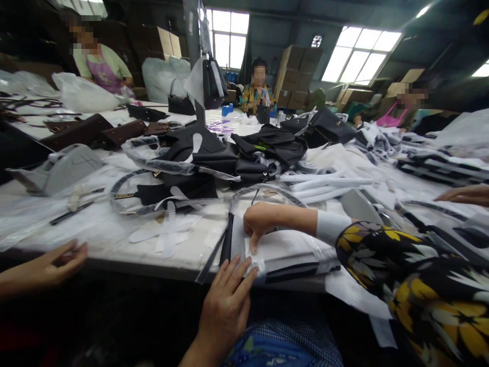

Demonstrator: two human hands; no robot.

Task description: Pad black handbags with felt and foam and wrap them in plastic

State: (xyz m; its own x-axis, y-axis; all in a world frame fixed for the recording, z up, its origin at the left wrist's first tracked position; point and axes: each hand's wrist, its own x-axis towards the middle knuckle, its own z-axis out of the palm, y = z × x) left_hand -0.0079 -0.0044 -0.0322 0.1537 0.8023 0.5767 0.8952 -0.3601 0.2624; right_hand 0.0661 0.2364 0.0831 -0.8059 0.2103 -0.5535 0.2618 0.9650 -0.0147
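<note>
A flat white packet [290,250] in clear plastic lies at the near table edge, with a black strap [226,244] along its left side. My left hand [225,300] rests flat on the packet's near left corner, fingers stretched out and together. My right hand [260,220], on an arm in a white cuff and floral sleeve, reaches in from the right. Its fingers are curled down and pinch the plastic wrapping [255,255] just above my left fingertips.
Black handbags [214,158], loose handles and white paper shapes [168,237] cover the white table [114,234]. Another person's hand [53,265] rests at the left edge, a second one's hand [464,194] at the right. Three people sit at the far side; cardboard boxes [298,76] stand behind.
</note>
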